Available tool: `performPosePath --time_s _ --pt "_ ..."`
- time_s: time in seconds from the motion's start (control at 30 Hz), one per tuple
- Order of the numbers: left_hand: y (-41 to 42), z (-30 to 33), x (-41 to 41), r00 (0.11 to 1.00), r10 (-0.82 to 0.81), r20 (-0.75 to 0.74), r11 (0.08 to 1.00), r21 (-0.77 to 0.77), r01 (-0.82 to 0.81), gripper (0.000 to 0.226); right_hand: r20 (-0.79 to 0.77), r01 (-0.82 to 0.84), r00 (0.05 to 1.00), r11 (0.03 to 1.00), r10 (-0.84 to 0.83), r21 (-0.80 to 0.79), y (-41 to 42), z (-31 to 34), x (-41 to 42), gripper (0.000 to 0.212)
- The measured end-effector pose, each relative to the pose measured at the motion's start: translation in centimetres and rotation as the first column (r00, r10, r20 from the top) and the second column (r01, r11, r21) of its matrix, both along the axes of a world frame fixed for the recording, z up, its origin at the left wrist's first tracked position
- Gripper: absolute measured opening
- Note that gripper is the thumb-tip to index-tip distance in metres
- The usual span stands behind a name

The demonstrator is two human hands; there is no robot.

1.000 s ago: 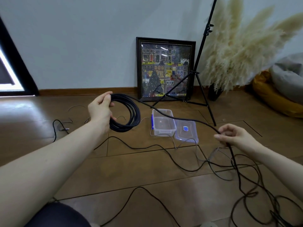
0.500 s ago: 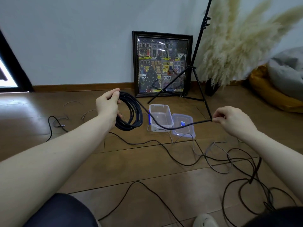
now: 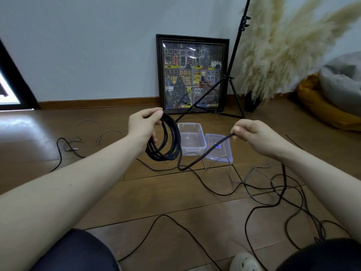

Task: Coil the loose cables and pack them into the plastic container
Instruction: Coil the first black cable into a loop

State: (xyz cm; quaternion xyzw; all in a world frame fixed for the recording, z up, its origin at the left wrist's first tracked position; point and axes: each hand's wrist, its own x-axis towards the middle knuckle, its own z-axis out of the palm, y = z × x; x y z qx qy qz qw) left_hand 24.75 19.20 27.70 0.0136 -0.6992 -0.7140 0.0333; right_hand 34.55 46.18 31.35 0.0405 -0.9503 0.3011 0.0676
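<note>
Box [image 3: 192, 138] of clear plastic sits open on the floor [image 3: 175, 196] near the far wall, nothing in it that can be made out; its lid [image 3: 218, 148] lies flat just beside it on the right, a blue mark on top partly crossed by cable. Left hand [image 3: 143, 130] holds the black coil [image 3: 165, 142] up in front of the box, fingers curled round the top of the loops, so the grip is closed on the coil. A strand runs from the coil down in a slack dip and up to the right hand [image 3: 252, 135], which pinches it between thumb and fingers. Loose cables [image 3: 273, 192], black and grey, sprawl over the floor to the right and front, tangled so single ones are hard to follow; some run off the bottom edge. A thinner cable [image 3: 66, 147] lies at left. Behind the box stand a framed picture [image 3: 192, 75], a tripod [image 3: 232, 79] cut off at the top, and pampas grass [image 3: 277, 47].
</note>
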Motion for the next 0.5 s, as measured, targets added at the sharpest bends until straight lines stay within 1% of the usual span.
performPosePath --time_s 0.13,0.23,0.5 --pt "1.5 0.2 0.6 0.993 -0.120 0.017 0.993 0.006 0.120 0.017 0.000 -0.050 0.999 0.988 0.051 -0.146 -1.8 0.4 -0.4 0.036" --pt "2.9 0.3 1.2 0.982 -0.191 0.014 0.982 -0.003 0.191 0.016 -0.029 -0.065 0.998 0.977 0.060 -0.204 -3.1 0.4 -1.0 0.039" --pt "5.4 0.6 2.3 0.941 -0.337 -0.008 0.941 0.037 0.337 0.023 -0.079 0.060 0.994 0.981 -0.076 -0.184 -4.7 -0.2 -2.9 0.040"
